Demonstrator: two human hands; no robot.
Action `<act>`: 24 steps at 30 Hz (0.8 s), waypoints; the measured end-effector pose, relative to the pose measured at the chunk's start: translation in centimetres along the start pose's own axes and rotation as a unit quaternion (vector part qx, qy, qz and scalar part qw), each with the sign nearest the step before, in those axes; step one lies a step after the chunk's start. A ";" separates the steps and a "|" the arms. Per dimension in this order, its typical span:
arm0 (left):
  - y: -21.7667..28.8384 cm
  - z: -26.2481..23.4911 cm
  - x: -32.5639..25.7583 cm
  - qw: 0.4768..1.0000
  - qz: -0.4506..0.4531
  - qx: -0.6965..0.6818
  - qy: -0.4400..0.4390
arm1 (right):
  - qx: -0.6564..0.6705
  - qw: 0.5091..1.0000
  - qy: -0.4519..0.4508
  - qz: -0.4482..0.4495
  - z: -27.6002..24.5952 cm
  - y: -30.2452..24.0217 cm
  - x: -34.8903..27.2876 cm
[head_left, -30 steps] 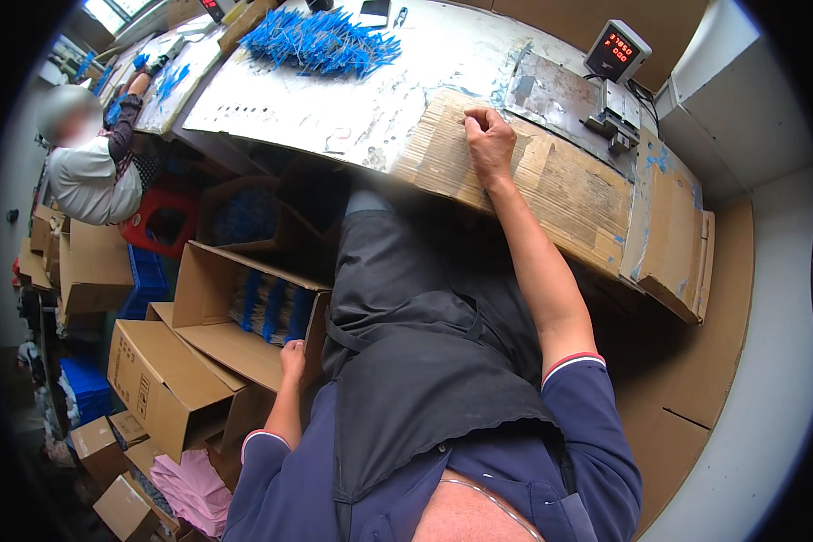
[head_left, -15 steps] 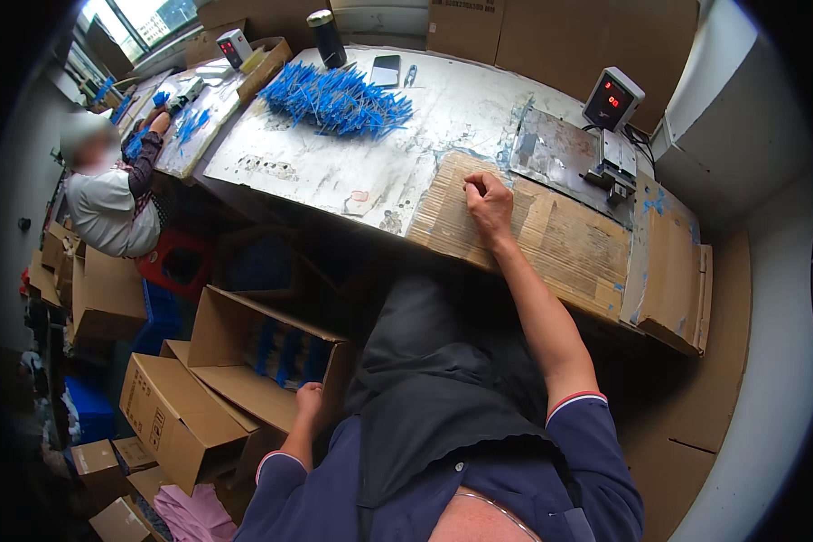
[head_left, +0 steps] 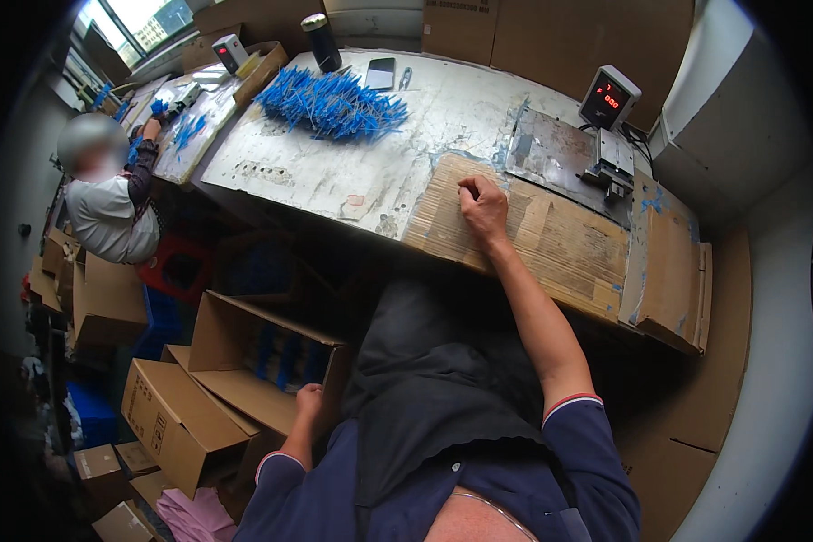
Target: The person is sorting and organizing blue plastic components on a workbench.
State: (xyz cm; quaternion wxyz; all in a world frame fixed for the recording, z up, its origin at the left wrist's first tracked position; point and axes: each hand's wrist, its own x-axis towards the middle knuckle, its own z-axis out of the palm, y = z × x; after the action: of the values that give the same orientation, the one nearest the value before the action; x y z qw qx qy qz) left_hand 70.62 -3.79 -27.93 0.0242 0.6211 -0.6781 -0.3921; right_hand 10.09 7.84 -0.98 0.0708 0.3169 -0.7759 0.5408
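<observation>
My right hand [head_left: 484, 210] rests on a worn cardboard sheet [head_left: 560, 237] at the table's front edge. Its fingers are curled in, and nothing shows in them. Down at the left, my left hand [head_left: 310, 398] is beside the wall of an open cardboard box [head_left: 244, 384]. The fingers look closed, but what they hold, if anything, is hidden. Inside that box, in shadow, are blue-and-grey bundles [head_left: 287, 361]. A large pile of thin blue-and-grey strips [head_left: 330, 104] lies on the white table [head_left: 334, 176], well away from both hands.
A metal plate [head_left: 556, 158] with a small clamp-like device [head_left: 612, 172] and a red-digit display box [head_left: 610, 98] stand at the right. Behind the pile are a dark tumbler [head_left: 322, 43] and phone [head_left: 380, 73]. A co-worker [head_left: 108, 203] sits at the left bench. Cartons [head_left: 185, 420] crowd the lower left.
The red digits on the display box at the right have changed. The co-worker's head and arms have shifted slightly. Both my hands stay about where they were.
</observation>
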 end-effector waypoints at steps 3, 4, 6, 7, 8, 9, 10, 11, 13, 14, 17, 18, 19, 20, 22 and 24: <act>0.0 0.4 -0.1 0.997 -0.053 -0.053 -0.033 | -0.013 0.999 -0.006 0.033 -0.6 0.3 -0.2; -0.2 0.4 -0.1 0.994 -0.045 -0.098 -0.033 | -0.005 1.000 -0.004 0.019 -0.7 0.3 -0.1; -1.4 0.3 0.4 0.990 -0.037 -0.136 -0.033 | 0.005 1.000 0.000 0.012 -0.2 -0.2 0.5; -2.7 0.0 0.7 0.990 -0.033 -0.132 -0.016 | 0.007 1.000 -0.005 0.002 0.6 -0.7 0.5; -2.9 0.1 0.7 0.991 -0.026 -0.129 -0.008 | 0.000 1.000 -0.006 -0.006 0.5 -0.4 0.5; -3.1 0.1 0.7 0.992 -0.027 -0.121 -0.015 | -0.005 1.000 -0.004 0.004 0.5 -0.3 0.5; -2.3 0.5 0.7 0.991 -0.039 -0.130 -0.022 | -0.009 1.000 -0.001 0.003 0.5 0.2 0.4; -1.9 0.5 0.6 0.989 -0.053 -0.137 -0.026 | -0.010 1.000 0.000 0.002 0.4 0.2 0.2; -1.3 0.5 0.5 0.985 -0.067 -0.153 -0.038 | -0.015 1.000 -0.003 0.013 0.0 0.2 0.2; -1.2 0.4 0.4 0.980 -0.077 -0.176 -0.043 | -0.013 1.000 -0.002 0.006 -0.2 0.0 0.2; -0.5 -0.1 0.3 0.978 -0.073 -0.190 -0.048 | -0.002 1.000 0.000 0.001 -0.4 -0.4 0.1; -0.4 -0.5 0.0 0.978 -0.072 -0.190 -0.045 | -0.004 1.000 -0.003 0.002 -0.4 -0.6 0.0; 0.5 -0.3 -0.4 0.981 -0.071 -0.171 -0.048 | -0.012 1.000 -0.004 0.002 -0.6 -0.3 -0.1; 1.0 -0.4 -0.7 0.985 -0.068 -0.154 -0.045 | -0.010 1.000 -0.002 0.000 -0.6 -0.2 -0.1; 1.6 -0.8 -1.1 0.989 -0.064 -0.134 -0.026 | -0.007 1.000 -0.002 0.004 -0.2 -0.4 -0.2; 1.7 -1.5 -1.6 0.995 -0.028 -0.091 0.017 | 0.004 1.000 0.000 -0.014 0.0 -0.8 -0.3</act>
State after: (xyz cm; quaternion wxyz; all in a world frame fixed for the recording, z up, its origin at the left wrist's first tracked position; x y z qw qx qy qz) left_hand 70.39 -3.31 -25.18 0.0809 0.6413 -0.6220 -0.4419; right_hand 10.80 7.74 -0.48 0.0768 0.3277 -0.7691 0.5433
